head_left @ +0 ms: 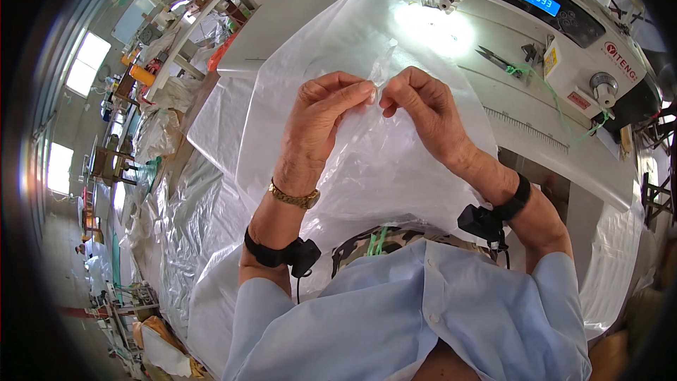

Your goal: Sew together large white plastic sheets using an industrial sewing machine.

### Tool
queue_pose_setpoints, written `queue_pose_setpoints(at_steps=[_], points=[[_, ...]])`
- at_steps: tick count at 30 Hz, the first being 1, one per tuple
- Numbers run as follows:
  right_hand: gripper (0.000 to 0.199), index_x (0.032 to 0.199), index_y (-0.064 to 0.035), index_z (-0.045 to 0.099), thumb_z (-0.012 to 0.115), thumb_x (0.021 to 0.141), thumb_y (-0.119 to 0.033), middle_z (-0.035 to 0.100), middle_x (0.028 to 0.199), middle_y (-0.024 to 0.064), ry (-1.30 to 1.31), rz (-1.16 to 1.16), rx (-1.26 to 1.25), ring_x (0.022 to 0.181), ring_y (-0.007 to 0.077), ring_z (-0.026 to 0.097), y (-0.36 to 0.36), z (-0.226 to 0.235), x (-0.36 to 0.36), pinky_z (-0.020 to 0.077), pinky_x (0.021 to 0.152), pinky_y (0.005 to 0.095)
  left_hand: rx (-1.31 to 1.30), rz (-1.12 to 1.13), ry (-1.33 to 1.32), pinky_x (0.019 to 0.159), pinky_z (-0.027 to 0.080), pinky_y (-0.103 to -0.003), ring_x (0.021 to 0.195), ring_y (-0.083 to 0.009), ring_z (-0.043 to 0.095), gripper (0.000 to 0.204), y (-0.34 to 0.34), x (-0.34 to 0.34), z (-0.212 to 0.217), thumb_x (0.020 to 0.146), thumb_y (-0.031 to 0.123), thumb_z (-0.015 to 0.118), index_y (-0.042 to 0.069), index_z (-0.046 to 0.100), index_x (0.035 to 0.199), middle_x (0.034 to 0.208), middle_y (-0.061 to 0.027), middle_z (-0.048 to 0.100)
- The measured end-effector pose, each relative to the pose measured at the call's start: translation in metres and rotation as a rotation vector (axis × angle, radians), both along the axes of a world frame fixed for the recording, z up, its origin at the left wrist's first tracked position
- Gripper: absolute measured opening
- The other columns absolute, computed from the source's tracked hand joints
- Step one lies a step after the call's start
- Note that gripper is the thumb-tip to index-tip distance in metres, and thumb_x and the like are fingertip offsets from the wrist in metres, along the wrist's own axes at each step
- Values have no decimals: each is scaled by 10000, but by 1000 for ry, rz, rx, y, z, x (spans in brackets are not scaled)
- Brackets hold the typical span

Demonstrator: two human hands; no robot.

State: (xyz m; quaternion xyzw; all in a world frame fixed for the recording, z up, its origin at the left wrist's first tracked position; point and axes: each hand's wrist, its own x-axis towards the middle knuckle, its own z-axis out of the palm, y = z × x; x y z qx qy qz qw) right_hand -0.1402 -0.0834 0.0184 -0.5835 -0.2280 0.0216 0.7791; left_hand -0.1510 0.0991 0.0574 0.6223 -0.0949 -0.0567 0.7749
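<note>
A large sheet of translucent white plastic film [423, 176] spreads over the sewing table and down across my lap. Above its middle, my left hand [321, 116] is closed, thumb and fingertips pinching a crumpled bit of the film. My right hand [429, 111] is close beside it, fingers curled and thumb pressed against them on the same gathered part. The two sets of fingertips nearly meet. From between them a wrinkled ridge of film runs toward the machine's lit needle area, where the sewing machine [596, 49] stands beyond my right hand.
Thread snips [497, 60] lie on the table [522, 102] beside green thread [557, 102]. A ruler scale [529, 130] runs along the tabletop to the right. More plastic film [190, 219] is heaped at the left. Cluttered racks [169, 70] stand farther off.
</note>
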Motion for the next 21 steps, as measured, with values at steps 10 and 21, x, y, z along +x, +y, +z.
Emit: queue_pose_setpoints(at_steps=[10, 21], points=[[143, 904, -23, 558, 538, 995, -132, 600, 822, 23, -76, 11, -35, 798, 96, 571, 6, -5, -4, 495, 777, 260, 22, 55, 15, 635, 434, -197, 679, -60, 542, 140, 1, 0, -3, 893, 146, 682, 12, 720, 903, 786, -13, 665], [135, 941, -17, 552, 497, 1003, -123, 620, 882, 32, -61, 44, 7, 861, 107, 583, 4, -13, 0, 486, 836, 282, 17, 78, 40, 717, 480, -251, 735, -93, 584, 134, 17, 5, -12, 959, 175, 610, 45, 641, 966, 847, -17, 644]])
